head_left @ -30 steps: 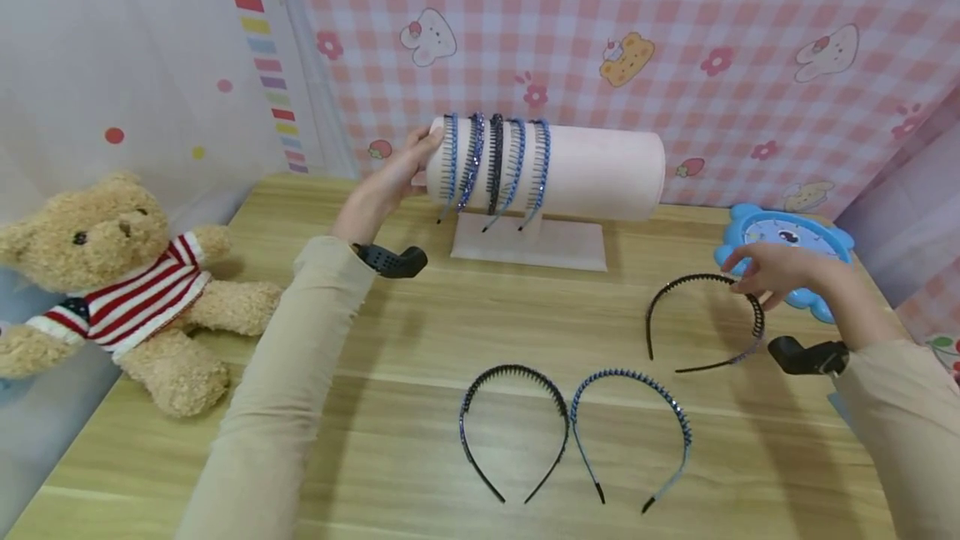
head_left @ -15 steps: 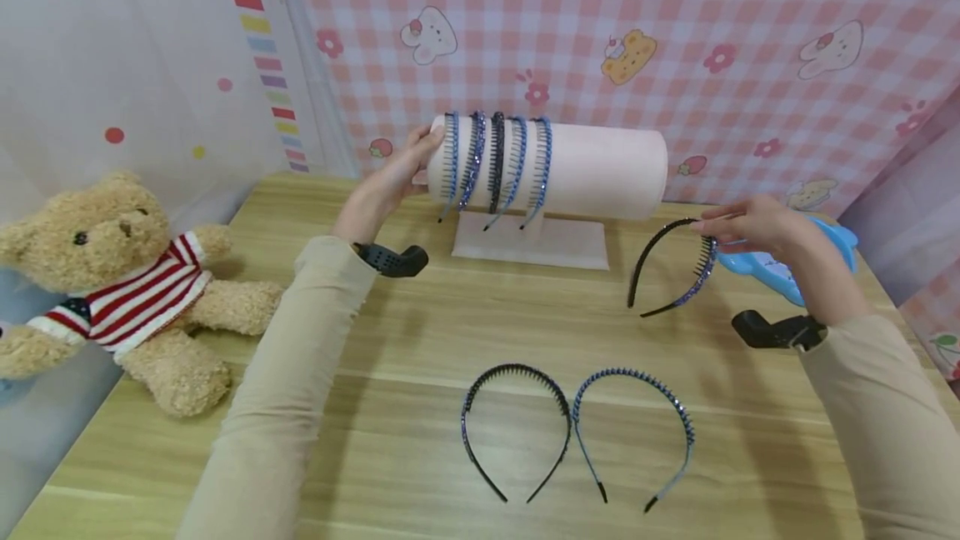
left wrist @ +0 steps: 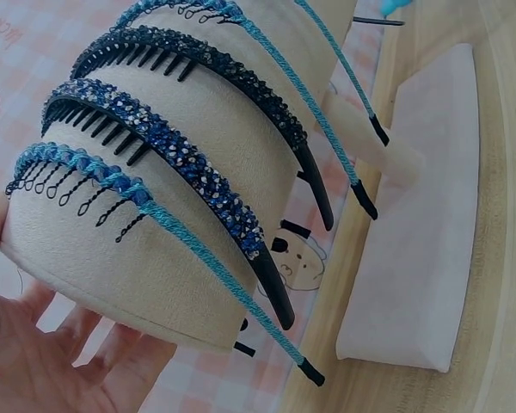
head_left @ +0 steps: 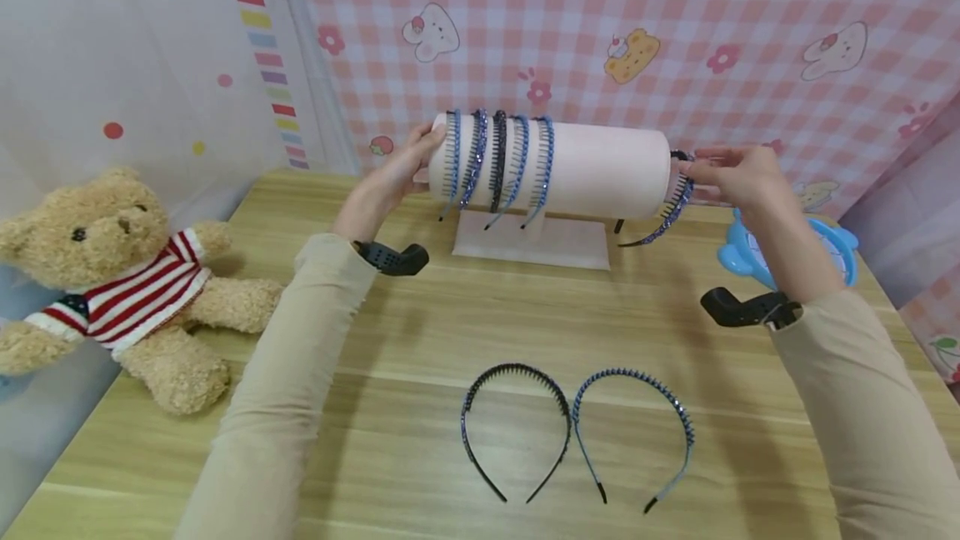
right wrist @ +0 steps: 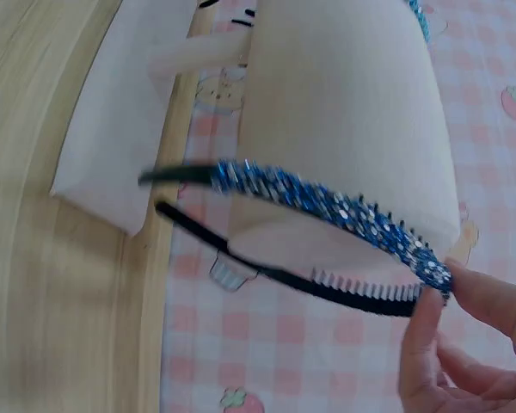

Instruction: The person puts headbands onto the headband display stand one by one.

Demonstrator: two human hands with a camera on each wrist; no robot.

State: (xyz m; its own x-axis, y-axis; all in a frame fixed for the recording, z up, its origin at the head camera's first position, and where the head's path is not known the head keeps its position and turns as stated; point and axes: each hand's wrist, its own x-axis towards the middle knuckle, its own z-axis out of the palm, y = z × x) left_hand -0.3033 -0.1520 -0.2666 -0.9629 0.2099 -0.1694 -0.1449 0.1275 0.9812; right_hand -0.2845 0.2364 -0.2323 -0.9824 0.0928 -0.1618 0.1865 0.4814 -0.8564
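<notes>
My right hand (head_left: 738,177) pinches the top of a headband covered in blue glitter (right wrist: 353,211), with black comb teeth inside. That headband is at the right end of the pale padded display roll (head_left: 600,169), its tips pointing toward the roll's underside. At the roll's other end, my left hand (head_left: 393,173) holds the edge, fingers spread against the end face in the left wrist view. Several headbands sit around the roll's left half: a blue braided one (left wrist: 189,232) outermost, then a blue glitter one (left wrist: 172,146), a black one (left wrist: 215,73) and more blue ones.
A black headband (head_left: 517,369) and a blue braided one (head_left: 633,375) lie side by side on the wooden table (head_left: 405,457). Behind my right wrist is a blue animal-shaped clock (head_left: 742,252). A teddy bear (head_left: 142,290) sits at the left. The roll's base (head_left: 532,238) stands near the checked backdrop.
My right hand has lifted the blue glitter headband from beside the clock and moved it up and left to the roll's right end. My left hand stays at the roll's left end.
</notes>
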